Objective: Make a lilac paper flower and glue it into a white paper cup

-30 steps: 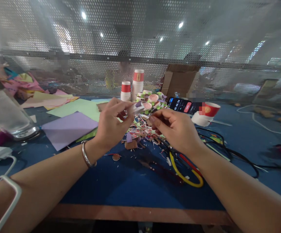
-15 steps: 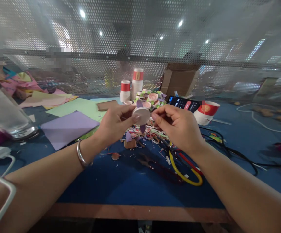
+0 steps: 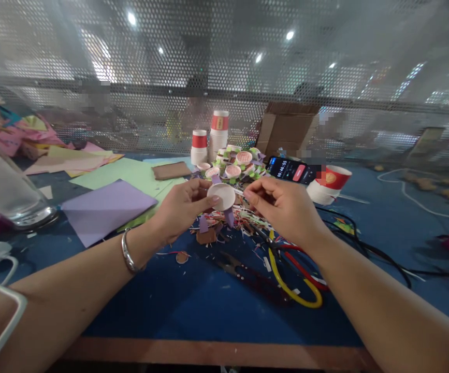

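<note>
Between thumb and fingers, my left hand grips a round white paper disc with purple paper pieces sticking out above and below it. My right hand is just right of the disc, its thumb and index finger pinched on a thin white strip. Behind the hands is a pile of small round cup pieces with green and purple paper on them. Cut paper scraps lie under the hands.
Scissors with yellow and red handles and dark snips lie in front. Purple paper and a glass are left. Stacked cups, a phone, a tilted cup and black cables stand or lie beyond and right.
The disc has turned to show its face more fully and sits slightly lower. A white strip now shows at my right fingertips. Both hands have shifted slightly down in view.
</note>
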The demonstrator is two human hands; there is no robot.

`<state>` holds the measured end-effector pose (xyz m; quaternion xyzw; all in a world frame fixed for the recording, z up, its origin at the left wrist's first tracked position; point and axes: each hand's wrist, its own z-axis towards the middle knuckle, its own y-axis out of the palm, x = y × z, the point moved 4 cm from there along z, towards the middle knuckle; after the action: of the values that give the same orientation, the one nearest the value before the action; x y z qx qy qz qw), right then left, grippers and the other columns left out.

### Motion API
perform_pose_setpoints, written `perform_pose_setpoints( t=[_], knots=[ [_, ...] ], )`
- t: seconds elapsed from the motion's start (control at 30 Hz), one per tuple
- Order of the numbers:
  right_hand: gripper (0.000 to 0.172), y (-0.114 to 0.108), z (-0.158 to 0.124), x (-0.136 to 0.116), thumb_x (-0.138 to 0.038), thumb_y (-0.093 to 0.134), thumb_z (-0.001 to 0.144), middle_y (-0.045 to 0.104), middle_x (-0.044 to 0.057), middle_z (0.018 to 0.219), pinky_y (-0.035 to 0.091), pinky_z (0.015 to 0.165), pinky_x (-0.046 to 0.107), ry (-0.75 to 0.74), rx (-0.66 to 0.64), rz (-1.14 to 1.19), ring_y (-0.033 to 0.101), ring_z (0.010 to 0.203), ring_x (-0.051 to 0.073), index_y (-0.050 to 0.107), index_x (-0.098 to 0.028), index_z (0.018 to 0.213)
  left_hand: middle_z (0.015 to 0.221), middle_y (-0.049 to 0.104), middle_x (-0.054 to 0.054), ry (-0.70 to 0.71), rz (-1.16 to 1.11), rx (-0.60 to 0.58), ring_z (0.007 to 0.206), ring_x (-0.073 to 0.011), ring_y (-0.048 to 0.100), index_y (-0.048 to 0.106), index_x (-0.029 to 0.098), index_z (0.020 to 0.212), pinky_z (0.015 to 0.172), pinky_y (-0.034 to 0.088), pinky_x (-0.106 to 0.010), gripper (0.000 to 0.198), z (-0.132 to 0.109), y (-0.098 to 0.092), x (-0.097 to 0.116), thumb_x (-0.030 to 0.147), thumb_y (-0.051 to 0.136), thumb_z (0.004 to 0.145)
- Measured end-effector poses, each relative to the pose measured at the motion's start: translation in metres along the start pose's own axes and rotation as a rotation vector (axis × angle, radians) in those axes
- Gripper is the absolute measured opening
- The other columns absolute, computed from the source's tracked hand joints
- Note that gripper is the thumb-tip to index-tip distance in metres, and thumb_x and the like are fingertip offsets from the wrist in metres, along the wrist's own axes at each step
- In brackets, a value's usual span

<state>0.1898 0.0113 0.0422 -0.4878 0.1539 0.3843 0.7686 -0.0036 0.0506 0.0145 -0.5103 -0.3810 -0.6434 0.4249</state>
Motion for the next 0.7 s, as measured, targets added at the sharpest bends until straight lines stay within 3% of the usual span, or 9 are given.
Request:
perform_pose_setpoints(
  t=[0.2,0.33,0.43,0.7],
  knots=[
    [0.023,0.002,0.001,0.004,-0.040,0.059,0.094,0.064,0.000,0.069,0.043,0.056,0.028,0.023,-0.070,0.011,0.055,0.058,0.013,0.066,-0.020,0.083,0.088,0.074,-0.005,-0.048,-0.078,0.025,0.075,-0.0133,0.067,0.065,0.014,0.098,0.069,0.052,-0.026,0.031,-0.003,0.004,-0.010,0.028,0.081,0.076],
    [0.034,0.009,-0.001,0.005,-0.049,0.057,0.095,0.064,0.001,0.065,0.044,0.053,0.028,0.111,-0.237,0.093,0.058,0.055,0.014,0.063,-0.021,0.077,0.082,0.073,-0.003,-0.051,-0.157,0.117,0.069,-0.0112,0.065,0.061,0.016,0.096,0.065,0.051,-0.024,0.033,-0.004,0.005,-0.011,0.027,0.084,0.074],
    [0.032,0.015,-0.002,0.002,-0.046,0.058,0.095,0.064,0.000,0.063,0.046,0.054,0.028,0.140,-0.328,0.141,0.060,0.055,0.014,0.060,-0.022,0.074,0.083,0.073,-0.003,-0.078,-0.224,0.123,0.069,-0.0116,0.066,0.060,0.017,0.096,0.066,0.053,-0.025,0.032,-0.005,0.008,-0.010,0.026,0.083,0.076],
    [0.026,0.018,-0.001,0.003,-0.036,0.055,0.094,0.066,0.001,0.066,0.050,0.057,0.028,0.184,-0.364,0.208,0.062,0.059,0.015,0.061,-0.021,0.074,0.087,0.073,-0.003,-0.185,-0.201,0.121,0.075,-0.0131,0.068,0.058,0.018,0.097,0.069,0.052,-0.026,0.034,-0.011,0.014,-0.014,0.030,0.082,0.077]
  ],
)
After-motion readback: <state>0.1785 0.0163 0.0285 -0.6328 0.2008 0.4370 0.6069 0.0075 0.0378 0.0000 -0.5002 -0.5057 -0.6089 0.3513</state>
